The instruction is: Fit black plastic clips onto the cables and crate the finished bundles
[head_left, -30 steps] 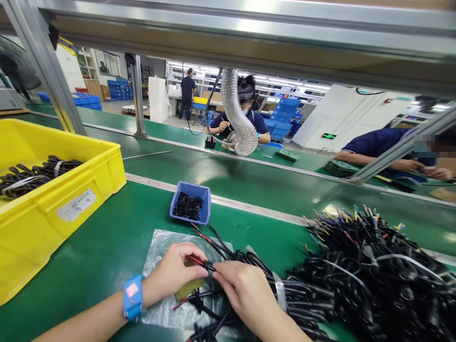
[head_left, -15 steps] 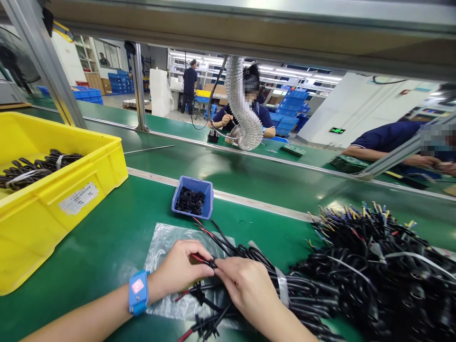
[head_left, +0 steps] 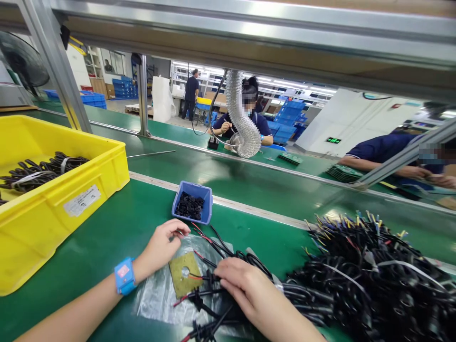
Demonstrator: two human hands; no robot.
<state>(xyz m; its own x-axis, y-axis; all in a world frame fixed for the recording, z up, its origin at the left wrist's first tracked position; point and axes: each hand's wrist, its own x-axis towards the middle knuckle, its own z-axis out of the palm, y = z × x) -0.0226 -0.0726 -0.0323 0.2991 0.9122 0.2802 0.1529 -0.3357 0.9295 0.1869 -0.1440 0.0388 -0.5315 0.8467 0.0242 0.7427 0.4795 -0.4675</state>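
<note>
My left hand [head_left: 164, 244] is raised over the plastic bag, just in front of the small blue bin [head_left: 210, 204]. Its thumb stands apart from the curled fingers, and I see nothing between them. On its wrist sits a blue band [head_left: 124, 276]. My right hand [head_left: 245, 287] is closed on a black cable with red wire ends, beside a small black clip-like fitting [head_left: 209, 279]. More cables with such fittings [head_left: 198, 300] lie below it. A yellowish square piece with a round hole [head_left: 181, 278] rests on the clear bag [head_left: 153, 304].
Black fittings [head_left: 190, 205] fill the blue bin's bottom. A yellow crate [head_left: 103, 166] with cable bundles stands left. Taped cables [head_left: 306, 289] and a large cable pile [head_left: 374, 275] lie right. Beyond the metal rail, a co-worker [head_left: 261, 126] sits behind a silver duct [head_left: 245, 137].
My left hand has left the cable and moved left and up toward the blue bin, uncovering the yellowish square. My right hand stays at the cable. The camera view has tilted slightly.
</note>
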